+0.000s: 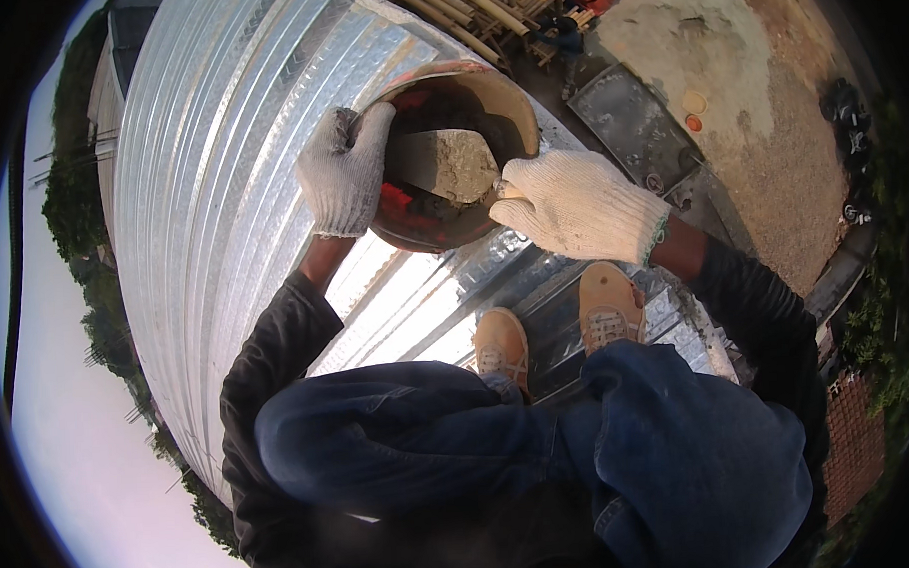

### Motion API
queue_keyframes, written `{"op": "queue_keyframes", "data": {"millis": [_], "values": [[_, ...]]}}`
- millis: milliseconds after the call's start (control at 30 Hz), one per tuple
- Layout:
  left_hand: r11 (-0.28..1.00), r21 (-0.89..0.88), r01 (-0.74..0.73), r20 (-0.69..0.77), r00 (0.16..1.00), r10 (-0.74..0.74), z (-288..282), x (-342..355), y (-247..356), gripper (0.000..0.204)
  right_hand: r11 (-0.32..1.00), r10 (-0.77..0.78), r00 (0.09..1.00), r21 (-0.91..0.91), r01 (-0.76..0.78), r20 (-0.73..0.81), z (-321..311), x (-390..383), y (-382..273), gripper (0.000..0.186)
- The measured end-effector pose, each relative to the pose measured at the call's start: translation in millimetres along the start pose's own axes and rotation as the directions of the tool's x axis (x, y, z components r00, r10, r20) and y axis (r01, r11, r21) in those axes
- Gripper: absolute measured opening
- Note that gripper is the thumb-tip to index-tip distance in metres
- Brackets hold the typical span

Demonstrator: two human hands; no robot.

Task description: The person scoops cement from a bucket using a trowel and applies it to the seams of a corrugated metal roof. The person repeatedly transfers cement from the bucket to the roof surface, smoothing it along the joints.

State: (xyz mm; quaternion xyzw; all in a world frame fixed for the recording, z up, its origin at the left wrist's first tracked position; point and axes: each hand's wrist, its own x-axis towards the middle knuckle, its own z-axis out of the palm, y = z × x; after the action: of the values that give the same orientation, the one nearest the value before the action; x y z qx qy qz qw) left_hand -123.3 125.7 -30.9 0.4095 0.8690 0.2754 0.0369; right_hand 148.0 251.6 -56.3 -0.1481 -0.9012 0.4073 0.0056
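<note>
Curled left hand (pixel 348 176) is gripping the bucket (pixel 517 122) by its rim; closed right hand (pixel 577 205) is seemingly holding a grit-caked flat tool (pixel 442 164) inside, probably scraping, the next stroke calling for a steady bucket; ribbed metal sheeting (pixel 201 203) is stretching leftward

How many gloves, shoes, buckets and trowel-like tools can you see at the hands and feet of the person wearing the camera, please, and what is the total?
Whitish knit gloves: 2
Tan shoes: 2
Bucket: 1
Trowel-like tool: 1
Total: 6
</note>
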Motion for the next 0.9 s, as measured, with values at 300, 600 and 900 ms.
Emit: {"op": "queue_keyframes", "data": {"millis": [300,600,900], "values": [[1.0,0.006,0.012,0.014,1.0,-0.012,-0.8,-6.3,2.7,0.053,0.974,0.08,0.989,-0.218,-0.052,0.124,-24.8,-23.2,15.7,0.038],[1.0,0.012,0.02,0.036,0.999,-0.021,2.7,-5.8,12.7,0.052,0.981,0.033,0.998,-0.192,-0.023,0.049,8.1,-34.6,27.4,0.037],[1.0,0.012,0.019,0.004,1.0,-0.019,4.0,-3.5,2.6,0.049,0.997,0.048,0.995,0.051,-0.052,0.086,40.5,-21.6,1.3,0.039]]}}
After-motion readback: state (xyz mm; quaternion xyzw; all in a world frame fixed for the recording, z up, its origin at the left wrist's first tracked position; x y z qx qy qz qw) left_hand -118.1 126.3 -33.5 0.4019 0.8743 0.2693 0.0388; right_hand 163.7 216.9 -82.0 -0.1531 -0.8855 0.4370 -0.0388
